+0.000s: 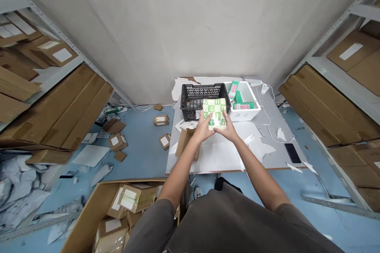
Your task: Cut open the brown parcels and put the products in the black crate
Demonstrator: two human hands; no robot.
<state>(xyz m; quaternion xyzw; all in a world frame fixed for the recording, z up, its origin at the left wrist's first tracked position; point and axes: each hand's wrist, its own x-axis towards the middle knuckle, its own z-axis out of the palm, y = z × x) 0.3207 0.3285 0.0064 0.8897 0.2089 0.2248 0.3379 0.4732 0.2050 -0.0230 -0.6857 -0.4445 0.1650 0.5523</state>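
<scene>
Both hands grip a green and white patterned pack point(214, 110), raised above the front of the table. My left hand point(203, 128) closes on its left edge, thumb across the face. On the opposite edge, my right hand point(227, 127) is closed with its thumb near the lower corner. Right behind the pack stands a black plastic basket point(190, 104), partly covered by it. Beside that basket, a white foam box point(255, 104) contains several green and pink boxes point(243, 106). Under my left forearm sits an open cardboard box point(181, 142).
White paper sheets point(221, 154) lie on the table point(264, 126), along with a dark phone point(292, 153) and a white cable. A large carton point(86, 213) of taped parcels stands at front left. Shelves with cardboard boxes flank both sides; small boxes point(161, 120) are scattered on the blue floor.
</scene>
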